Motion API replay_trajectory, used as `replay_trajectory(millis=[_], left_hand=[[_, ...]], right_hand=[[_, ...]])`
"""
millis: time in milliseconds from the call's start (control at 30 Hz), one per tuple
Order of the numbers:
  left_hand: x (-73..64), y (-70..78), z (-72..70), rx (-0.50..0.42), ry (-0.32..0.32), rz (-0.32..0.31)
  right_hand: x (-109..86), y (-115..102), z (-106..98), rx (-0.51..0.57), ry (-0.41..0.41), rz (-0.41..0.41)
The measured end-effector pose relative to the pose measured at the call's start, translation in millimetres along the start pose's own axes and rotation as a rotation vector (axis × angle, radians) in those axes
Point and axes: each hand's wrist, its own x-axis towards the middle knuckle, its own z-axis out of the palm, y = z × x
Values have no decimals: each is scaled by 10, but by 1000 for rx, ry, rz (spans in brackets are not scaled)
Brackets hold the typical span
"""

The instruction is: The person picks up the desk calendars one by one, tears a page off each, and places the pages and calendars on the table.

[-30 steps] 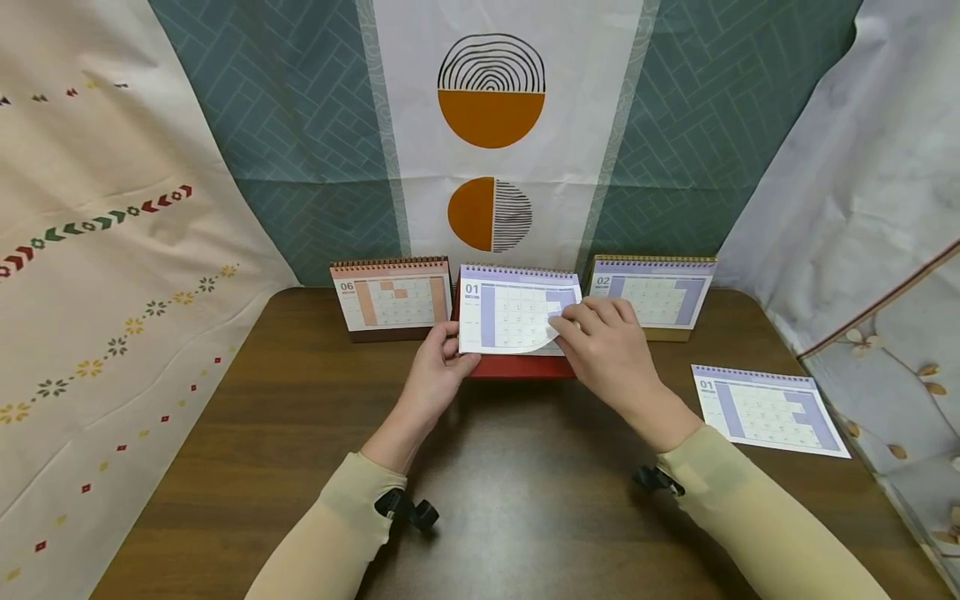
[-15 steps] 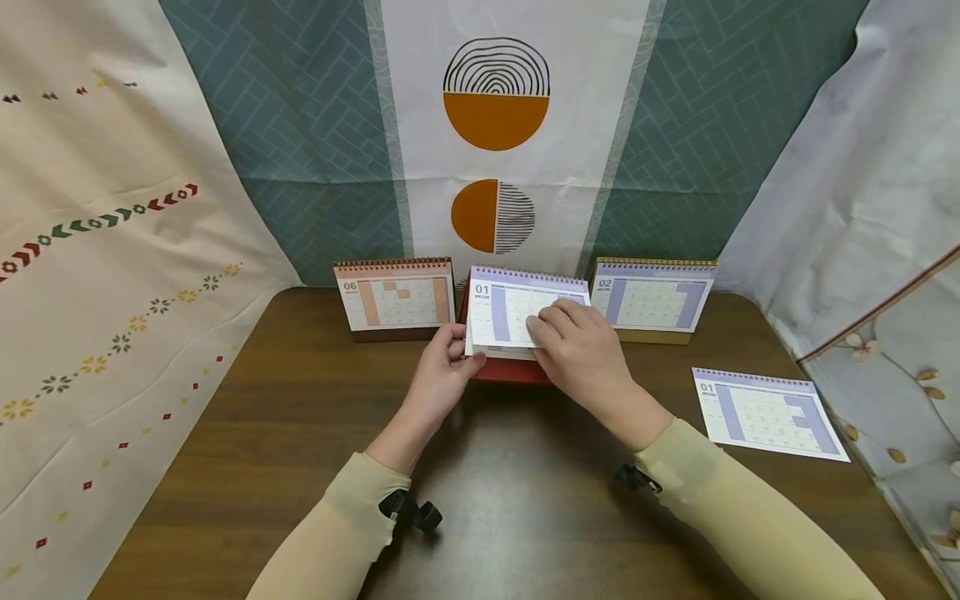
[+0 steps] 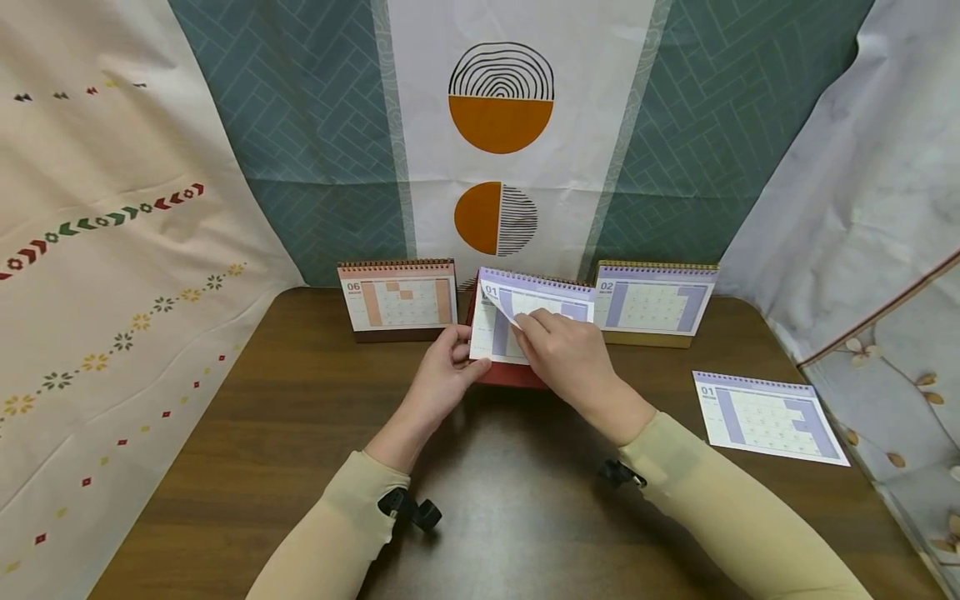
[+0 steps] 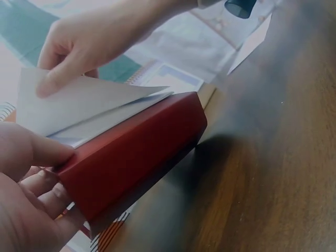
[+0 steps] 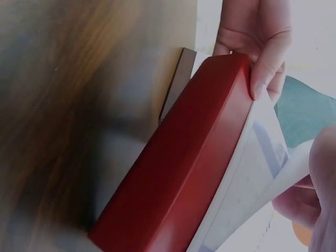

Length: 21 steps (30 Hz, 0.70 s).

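As the head view is showing, the right grip (image 3: 561,357) is pinching a page (image 3: 557,306) of the calendar (image 3: 501,335) at the surface's (image 3: 495,483) far centre; left wrist: the left grip (image 4: 21,210) is clasping its stiff-looking red base (image 4: 139,149) by the left end, seemingly a safer hold; right wrist: the light-looking page is curling.

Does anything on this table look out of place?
Yes: a loose 01 calendar page lies flat on the table at right, looking detached, while the red-based calendar and 02 calendar stand propped up.

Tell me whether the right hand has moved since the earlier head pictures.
Yes: the right hand has moved left in the head view, away from the standing 02 calendar.
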Motion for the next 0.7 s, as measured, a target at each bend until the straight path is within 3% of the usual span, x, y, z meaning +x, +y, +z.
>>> replay_trajectory(millis=[267, 500, 700], left_hand=[[-2, 40, -31, 3, -68, -59], [-2, 41, -43, 42, -118, -72], [-18, 56, -58, 108, -58, -97]], right_hand=[[29, 11, 20, 49, 23, 83], [-3, 59, 78, 80, 54, 121], [2, 58, 74, 102, 63, 128]])
